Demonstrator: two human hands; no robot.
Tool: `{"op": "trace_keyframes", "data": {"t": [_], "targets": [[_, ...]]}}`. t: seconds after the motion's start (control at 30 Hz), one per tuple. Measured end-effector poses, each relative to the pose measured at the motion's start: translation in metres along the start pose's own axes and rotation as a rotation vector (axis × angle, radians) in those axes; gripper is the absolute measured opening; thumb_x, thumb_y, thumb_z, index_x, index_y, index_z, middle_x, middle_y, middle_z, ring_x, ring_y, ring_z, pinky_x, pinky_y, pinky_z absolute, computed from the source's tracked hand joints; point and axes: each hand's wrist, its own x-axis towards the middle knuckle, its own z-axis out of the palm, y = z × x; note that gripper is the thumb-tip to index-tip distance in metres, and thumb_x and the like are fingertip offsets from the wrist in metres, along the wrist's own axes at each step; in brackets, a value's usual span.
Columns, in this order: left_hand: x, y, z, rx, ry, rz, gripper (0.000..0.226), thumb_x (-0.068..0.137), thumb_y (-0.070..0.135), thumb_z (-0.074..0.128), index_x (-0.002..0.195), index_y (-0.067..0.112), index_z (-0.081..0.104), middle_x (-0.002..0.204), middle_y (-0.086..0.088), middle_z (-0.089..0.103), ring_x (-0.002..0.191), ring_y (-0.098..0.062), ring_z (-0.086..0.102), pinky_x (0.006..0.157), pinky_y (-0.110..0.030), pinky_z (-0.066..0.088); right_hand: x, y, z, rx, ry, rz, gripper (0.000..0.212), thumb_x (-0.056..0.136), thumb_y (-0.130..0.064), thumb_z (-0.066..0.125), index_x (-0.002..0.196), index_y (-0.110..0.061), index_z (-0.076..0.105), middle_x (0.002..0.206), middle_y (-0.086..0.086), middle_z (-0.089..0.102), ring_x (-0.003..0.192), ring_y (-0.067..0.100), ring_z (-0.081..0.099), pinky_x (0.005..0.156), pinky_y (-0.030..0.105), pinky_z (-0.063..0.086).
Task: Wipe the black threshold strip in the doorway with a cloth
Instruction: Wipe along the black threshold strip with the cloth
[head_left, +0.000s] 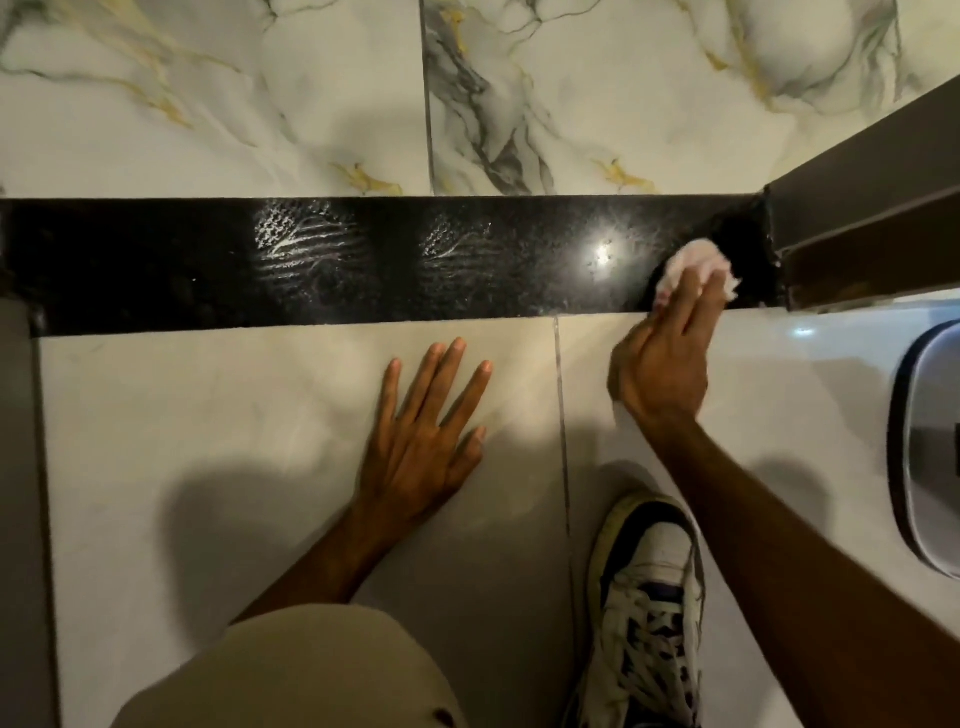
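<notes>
The black threshold strip (467, 291) runs left to right across the floor between the marbled tiles and the plain pale tiles. Two dusty shoe prints show on its middle. My right hand (667, 358) presses a bunched white cloth (693, 262) onto the strip's right end, next to the door frame; my fingers cover the cloth's near part. My left hand (426, 436) lies flat on the pale tile just in front of the strip, fingers spread, holding nothing.
A dark door frame post (857, 218) stands at the strip's right end. A grey-rimmed white bin (930, 447) sits at the right edge. My white and dark sneaker (649, 613) and beige-clad knee (311, 670) are on the tiles below. A grey wall edge (21, 493) runs along the left.
</notes>
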Motion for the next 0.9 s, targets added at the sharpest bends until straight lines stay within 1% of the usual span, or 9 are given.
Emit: {"op": "trace_keyframes", "data": {"t": [0.07, 0.1, 0.2, 0.3, 0.47, 0.57, 0.7, 0.8, 0.9], "targets": [[-0.006, -0.005, 0.004, 0.004, 0.034, -0.010, 0.071, 0.110, 0.051, 0.036, 0.174, 0.024, 0.018, 0.182, -0.014, 0.016, 0.169, -0.033, 0.014, 0.136, -0.066, 0.010, 0.028, -0.027, 0.016, 0.088, 0.039, 0.053, 0.072, 0.112, -0.011, 0.047, 0.174, -0.010, 0.011, 0.183, 0.017, 0.005, 0.170, 0.035, 0.013, 0.136, 0.054, 0.031], [-0.008, -0.006, 0.006, -0.003, 0.050, -0.022, 0.072, 0.110, 0.051, 0.035, 0.174, 0.024, 0.018, 0.182, -0.014, 0.016, 0.170, -0.033, 0.013, 0.136, -0.065, 0.008, 0.037, -0.045, 0.026, 0.123, 0.048, 0.061, 0.073, 0.112, -0.013, 0.048, 0.174, -0.015, 0.010, 0.183, 0.014, 0.006, 0.169, 0.032, 0.016, 0.134, 0.049, 0.036], [-0.009, -0.006, 0.008, -0.033, 0.072, -0.091, 0.071, 0.110, 0.052, 0.033, 0.174, 0.026, 0.017, 0.183, -0.012, 0.014, 0.170, -0.031, 0.010, 0.137, -0.062, 0.001, 0.024, -0.088, 0.052, 0.069, 0.017, -0.202, 0.069, 0.112, -0.011, 0.042, 0.174, -0.018, 0.013, 0.183, 0.013, 0.007, 0.169, 0.033, 0.015, 0.121, 0.047, 0.053], [-0.017, -0.009, 0.002, -0.060, 0.050, -0.155, 0.072, 0.109, 0.051, 0.035, 0.174, 0.027, 0.017, 0.183, -0.010, 0.012, 0.171, -0.029, 0.008, 0.137, -0.059, -0.002, -0.031, -0.070, 0.052, 0.015, -0.043, -0.364, 0.066, 0.111, -0.010, 0.043, 0.173, -0.013, 0.020, 0.183, 0.014, 0.011, 0.169, 0.035, 0.018, 0.119, 0.048, 0.055], [-0.039, -0.020, -0.010, -0.042, 0.018, -0.244, 0.071, 0.108, 0.047, 0.037, 0.173, 0.024, 0.022, 0.183, -0.011, 0.014, 0.170, -0.031, 0.012, 0.136, -0.061, 0.006, -0.047, -0.038, 0.039, -0.039, 0.011, -0.152, 0.062, 0.112, -0.005, 0.040, 0.170, 0.001, 0.021, 0.179, 0.028, 0.012, 0.168, 0.045, 0.015, 0.131, 0.056, 0.037], [-0.043, -0.021, -0.005, -0.017, 0.053, -0.256, 0.071, 0.108, 0.046, 0.036, 0.173, 0.023, 0.021, 0.183, -0.011, 0.015, 0.170, -0.031, 0.012, 0.137, -0.059, 0.005, -0.006, -0.079, 0.053, 0.106, 0.026, -0.035, 0.072, 0.108, 0.002, 0.045, 0.173, -0.008, 0.015, 0.183, 0.018, 0.003, 0.170, 0.039, 0.007, 0.133, 0.050, 0.037], [-0.041, -0.022, 0.001, -0.021, 0.074, -0.256, 0.072, 0.107, 0.047, 0.036, 0.174, 0.026, 0.017, 0.184, -0.009, 0.012, 0.171, -0.027, 0.008, 0.138, -0.056, 0.001, 0.004, -0.146, 0.080, 0.226, -0.073, -0.351, 0.069, 0.108, 0.004, 0.040, 0.172, -0.005, 0.015, 0.182, 0.022, 0.007, 0.169, 0.037, 0.018, 0.122, 0.046, 0.053], [-0.043, -0.022, 0.001, -0.007, 0.074, -0.251, 0.069, 0.110, 0.048, 0.031, 0.174, 0.025, 0.018, 0.183, -0.010, 0.015, 0.170, -0.029, 0.011, 0.137, -0.059, 0.007, -0.037, -0.143, 0.083, 0.095, -0.170, -0.619, 0.065, 0.107, -0.001, 0.038, 0.171, -0.006, 0.024, 0.180, 0.024, 0.013, 0.170, 0.037, 0.015, 0.136, 0.054, 0.029], [-0.042, -0.022, -0.002, -0.010, 0.068, -0.254, 0.073, 0.107, 0.046, 0.040, 0.174, 0.025, 0.019, 0.183, -0.011, 0.015, 0.170, -0.029, 0.011, 0.137, -0.060, 0.007, -0.068, -0.100, 0.067, 0.001, -0.156, -0.623, 0.065, 0.107, 0.001, 0.043, 0.170, -0.007, 0.028, 0.180, 0.022, 0.016, 0.170, 0.036, 0.016, 0.133, 0.058, 0.032]]}}
